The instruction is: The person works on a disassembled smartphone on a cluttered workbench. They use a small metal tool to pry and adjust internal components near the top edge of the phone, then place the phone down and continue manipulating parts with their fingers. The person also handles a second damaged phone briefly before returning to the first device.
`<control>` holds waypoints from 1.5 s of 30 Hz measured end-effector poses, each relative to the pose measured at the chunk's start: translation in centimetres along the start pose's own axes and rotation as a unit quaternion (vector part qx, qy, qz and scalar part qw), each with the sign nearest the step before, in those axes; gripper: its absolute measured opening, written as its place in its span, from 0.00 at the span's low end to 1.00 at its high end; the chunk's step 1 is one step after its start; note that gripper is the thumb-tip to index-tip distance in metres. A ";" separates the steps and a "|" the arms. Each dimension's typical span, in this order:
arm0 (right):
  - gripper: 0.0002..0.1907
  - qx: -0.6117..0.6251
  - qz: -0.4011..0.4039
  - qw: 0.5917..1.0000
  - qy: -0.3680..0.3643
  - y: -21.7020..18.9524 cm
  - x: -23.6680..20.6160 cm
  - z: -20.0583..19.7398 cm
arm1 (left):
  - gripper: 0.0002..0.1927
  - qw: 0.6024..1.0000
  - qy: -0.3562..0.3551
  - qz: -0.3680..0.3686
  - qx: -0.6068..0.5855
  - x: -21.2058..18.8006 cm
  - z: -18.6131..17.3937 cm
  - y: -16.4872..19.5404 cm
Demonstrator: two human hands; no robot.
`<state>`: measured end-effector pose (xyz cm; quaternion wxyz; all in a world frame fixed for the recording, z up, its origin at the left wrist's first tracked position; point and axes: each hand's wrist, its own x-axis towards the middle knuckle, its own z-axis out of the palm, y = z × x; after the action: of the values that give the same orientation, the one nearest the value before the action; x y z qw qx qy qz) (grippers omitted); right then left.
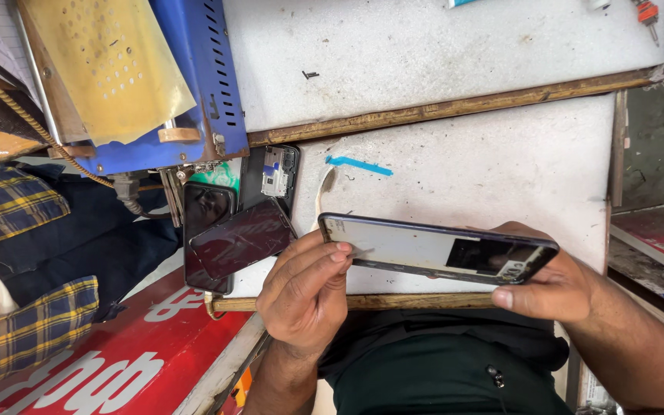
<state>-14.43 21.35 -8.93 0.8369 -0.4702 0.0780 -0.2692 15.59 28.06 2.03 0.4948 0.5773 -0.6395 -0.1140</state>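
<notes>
Both of our hands are gripping a dark phone frame [436,252], holding it flat over the near edge of the white work board [501,169]. Our right hand [559,288] is closing around the frame's right end, thumb pressing the near edge and fingers wrapping behind the far side. Our left hand [305,288] is pinching the frame's left end, with the fingers curled and the fingertips [340,253] pressing on its corner; whether anything small is lying between those fingers, we cannot tell. The frame is showing a pale inner surface with a dark patch toward its right end.

Just left of our left hand, two dark phone screens [228,238] are lying overlapped on the board's left part, the upper one tilted. Just beyond them, an opened phone body [277,173] is showing its inner parts. A thin pale strip [322,192] is curling on the board near the frame's left end, and a blue strip of tape [359,165] is lying farther off.

Farther left, a blue metal machine [201,77] with a yellow perforated plate [105,65] is sitting at the bench's far left. A second white board [424,46] is lying beyond a wooden edge strip [455,107]. At the left, another person's checked sleeve [21,330] is resting by a red sign board [132,361].
</notes>
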 end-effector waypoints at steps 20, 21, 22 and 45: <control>0.38 -0.045 -0.060 0.996 -0.037 -3.1 3.4 2.3 | 0.11 0.999 0.010 0.007 -0.047 -0.9 0.9 -1.0; 0.38 -0.052 -0.058 0.996 -0.040 -3.1 3.4 2.3 | 0.11 0.999 0.012 0.009 -0.047 -0.9 0.9 -1.0; 0.37 -0.056 -0.060 0.996 -0.043 -3.1 3.5 2.2 | 0.11 0.999 0.014 0.012 -0.047 -0.9 0.9 -1.1; 0.22 -0.015 0.013 0.987 0.160 -1.3 3.4 1.4 | 0.12 1.000 0.020 -0.004 -0.009 -0.9 1.4 -1.0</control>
<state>-11.49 20.03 -6.68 0.8101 -0.4324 0.2209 -0.3285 14.97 27.97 0.18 0.5124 0.5778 -0.6257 -0.1100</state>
